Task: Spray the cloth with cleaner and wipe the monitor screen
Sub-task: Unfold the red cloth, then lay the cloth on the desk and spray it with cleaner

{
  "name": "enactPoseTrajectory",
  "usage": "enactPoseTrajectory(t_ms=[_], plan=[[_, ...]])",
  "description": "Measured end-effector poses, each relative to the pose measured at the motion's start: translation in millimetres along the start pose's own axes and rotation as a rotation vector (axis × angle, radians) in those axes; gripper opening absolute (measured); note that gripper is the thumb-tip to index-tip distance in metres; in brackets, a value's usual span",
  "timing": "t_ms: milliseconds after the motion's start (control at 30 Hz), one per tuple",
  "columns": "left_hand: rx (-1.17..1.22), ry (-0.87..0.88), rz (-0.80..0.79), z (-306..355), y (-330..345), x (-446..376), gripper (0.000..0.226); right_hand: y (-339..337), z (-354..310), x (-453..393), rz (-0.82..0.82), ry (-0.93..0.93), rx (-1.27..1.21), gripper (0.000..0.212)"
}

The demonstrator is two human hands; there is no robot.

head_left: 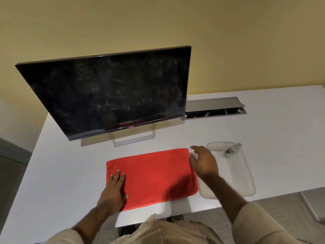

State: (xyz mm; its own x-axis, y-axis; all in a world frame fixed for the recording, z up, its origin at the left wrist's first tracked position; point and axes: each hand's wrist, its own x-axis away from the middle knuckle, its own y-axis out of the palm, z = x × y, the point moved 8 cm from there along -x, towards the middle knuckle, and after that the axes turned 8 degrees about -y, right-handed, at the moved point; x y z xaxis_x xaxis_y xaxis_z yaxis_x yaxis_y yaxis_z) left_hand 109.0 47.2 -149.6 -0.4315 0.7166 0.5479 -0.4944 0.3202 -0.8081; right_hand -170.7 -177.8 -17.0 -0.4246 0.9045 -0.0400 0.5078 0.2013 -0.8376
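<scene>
Cloth (pixel 154 175) lies flat on the tabletop (pixel 263 120) before the smudged monitor (pixel 109 92); left hand (pixel 114 189) presses it, fingers spread. Right hand (pixel 204 162) hovers open beside it, nearing the spray bottle (pixel 232 150) in the tray (pixel 246 182); spraying and wiping remain

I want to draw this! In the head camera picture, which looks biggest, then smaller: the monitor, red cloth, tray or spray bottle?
1. monitor
2. red cloth
3. tray, partly hidden by an arm
4. spray bottle

Cloth (pixel 154 175) on table (pixel 263 131) before monitor (pixel 109 95); right of it, tray (pixel 246 180) with spray bottle (pixel 232 150) inside
</scene>
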Motion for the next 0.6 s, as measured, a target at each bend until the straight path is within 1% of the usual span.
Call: enactPoseTrajectory(t_ms=[67,100,167,233,367,467,600], plan=[[0.001,0.002,0.005,-0.5,0.7,-0.6,0.092,-37.4,13.6,-10.0,0.179,0.02,0.037,0.027],[-0.001,0.001,0.004,-0.6,1.2,-0.8,0.093,-52.2,22.5,-13.2,0.237,0.042,0.077,0.027],[-0.006,0.001,0.001,-0.8,2.1,-1.0,0.093,-73.0,42.4,-15.8,0.298,0.113,0.18,0.03],[-0.004,0.004,0.005,-0.7,2.1,-1.5,0.093,-84.3,62.0,-15.2,0.323,0.194,0.248,0.037],[-0.007,-0.007,0.0,-1.6,1.9,-2.5,0.093,-94.7,96.0,-9.0,0.353,0.397,0.22,0.047],[-0.007,-0.012,-0.005,-1.5,1.7,-2.5,0.093,-97.9,111.1,-6.5,0.332,0.475,0.159,0.044],[-0.009,-0.015,-0.013,-0.8,0.6,-1.8,0.092,-98.4,119.6,-8.3,0.271,0.481,0.113,0.031]])
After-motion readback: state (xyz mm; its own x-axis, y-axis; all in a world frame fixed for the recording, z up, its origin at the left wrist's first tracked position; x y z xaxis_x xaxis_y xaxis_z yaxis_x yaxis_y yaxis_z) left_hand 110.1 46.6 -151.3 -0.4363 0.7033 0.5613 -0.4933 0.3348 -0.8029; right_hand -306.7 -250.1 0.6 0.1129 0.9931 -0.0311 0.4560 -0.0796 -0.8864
